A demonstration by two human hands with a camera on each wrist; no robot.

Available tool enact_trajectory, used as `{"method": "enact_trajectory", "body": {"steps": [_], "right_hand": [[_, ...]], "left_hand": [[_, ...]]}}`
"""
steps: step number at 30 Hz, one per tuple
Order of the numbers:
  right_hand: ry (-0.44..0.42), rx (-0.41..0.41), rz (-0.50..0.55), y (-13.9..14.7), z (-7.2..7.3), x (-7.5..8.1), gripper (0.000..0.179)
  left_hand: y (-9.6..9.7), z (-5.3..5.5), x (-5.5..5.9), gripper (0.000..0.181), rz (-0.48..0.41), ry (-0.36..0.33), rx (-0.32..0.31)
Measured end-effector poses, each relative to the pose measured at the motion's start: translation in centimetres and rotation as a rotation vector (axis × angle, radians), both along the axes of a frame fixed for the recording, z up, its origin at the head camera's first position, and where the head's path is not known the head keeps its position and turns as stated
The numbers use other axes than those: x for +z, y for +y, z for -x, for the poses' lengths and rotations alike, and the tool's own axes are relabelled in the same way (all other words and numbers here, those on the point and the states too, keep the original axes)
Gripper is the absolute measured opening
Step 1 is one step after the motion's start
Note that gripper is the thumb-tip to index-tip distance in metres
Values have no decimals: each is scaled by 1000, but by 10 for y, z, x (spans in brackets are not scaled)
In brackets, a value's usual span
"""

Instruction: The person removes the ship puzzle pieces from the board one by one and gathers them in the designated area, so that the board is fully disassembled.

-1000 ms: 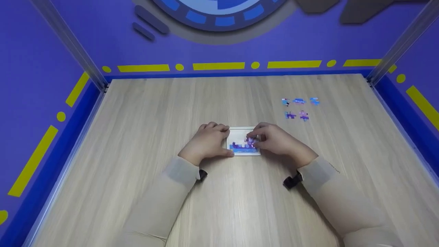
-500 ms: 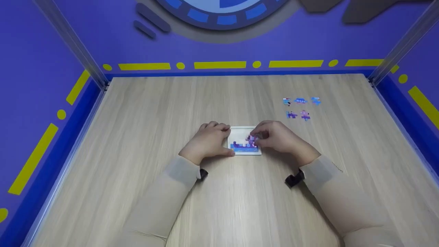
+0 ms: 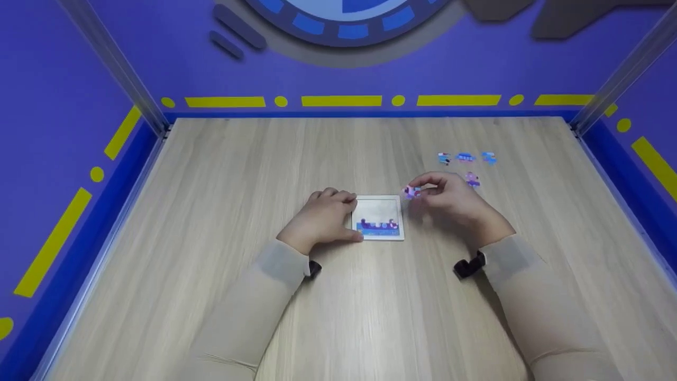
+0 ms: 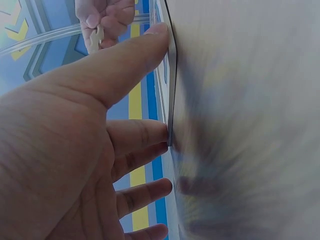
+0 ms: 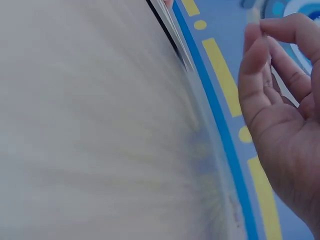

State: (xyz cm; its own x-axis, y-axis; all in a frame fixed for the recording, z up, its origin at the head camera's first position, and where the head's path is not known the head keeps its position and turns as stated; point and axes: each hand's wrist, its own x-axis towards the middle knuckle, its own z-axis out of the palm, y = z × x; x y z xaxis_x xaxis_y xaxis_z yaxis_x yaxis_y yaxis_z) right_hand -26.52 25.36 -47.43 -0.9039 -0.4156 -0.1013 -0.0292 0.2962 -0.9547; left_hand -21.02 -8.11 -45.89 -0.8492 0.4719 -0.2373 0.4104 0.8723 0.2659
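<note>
Pinched between the thumb and fingers of my right hand [image 3: 449, 198] is a pink and purple jigsaw piece [image 3: 411, 191], lifted off the white puzzle frame [image 3: 401, 218] at its upper right. The left wrist view shows the same piece [image 4: 95, 39] edge-on in those fingertips. My left hand [image 3: 321, 219] rests at the frame's left side, its fairly straight thumb on the near corner and its index fingertip at the far corner. A blue and purple strip of joined pieces [image 3: 376, 229] fills the frame's bottom; above it the white backing is bare.
Beyond my right hand lie several loose jigsaw pieces: one with red and white [image 3: 444, 158], a blue one [image 3: 465, 157], another blue one [image 3: 489, 157] and a pink and purple one [image 3: 472, 179]. Purple-blue walls [image 3: 344, 79] enclose the wooden table [image 3: 254, 159].
My right hand has lifted the pink and purple piece out of the frame's right side and moved it up and right. It now covers one loose piece. The left hand stays on the frame.
</note>
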Motion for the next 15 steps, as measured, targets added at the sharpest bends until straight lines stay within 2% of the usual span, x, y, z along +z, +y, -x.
{"method": "enact_trajectory", "body": {"steps": [4, 8, 12, 15], "right_hand": [[-99, -99, 117, 3, 2, 0, 32], [-201, -153, 240, 6, 5, 1, 34], [-258, -187, 268, 9, 5, 4, 37], [-268, -208, 269, 10, 5, 6, 44]], "left_hand": [[-1, 0, -1, 96, -5, -3, -3], [-2, 0, -1, 96, -24, -14, 0], [-3, -1, -2, 97, -37, -25, 3], [-2, 0, -1, 97, -35, -21, 5]]}}
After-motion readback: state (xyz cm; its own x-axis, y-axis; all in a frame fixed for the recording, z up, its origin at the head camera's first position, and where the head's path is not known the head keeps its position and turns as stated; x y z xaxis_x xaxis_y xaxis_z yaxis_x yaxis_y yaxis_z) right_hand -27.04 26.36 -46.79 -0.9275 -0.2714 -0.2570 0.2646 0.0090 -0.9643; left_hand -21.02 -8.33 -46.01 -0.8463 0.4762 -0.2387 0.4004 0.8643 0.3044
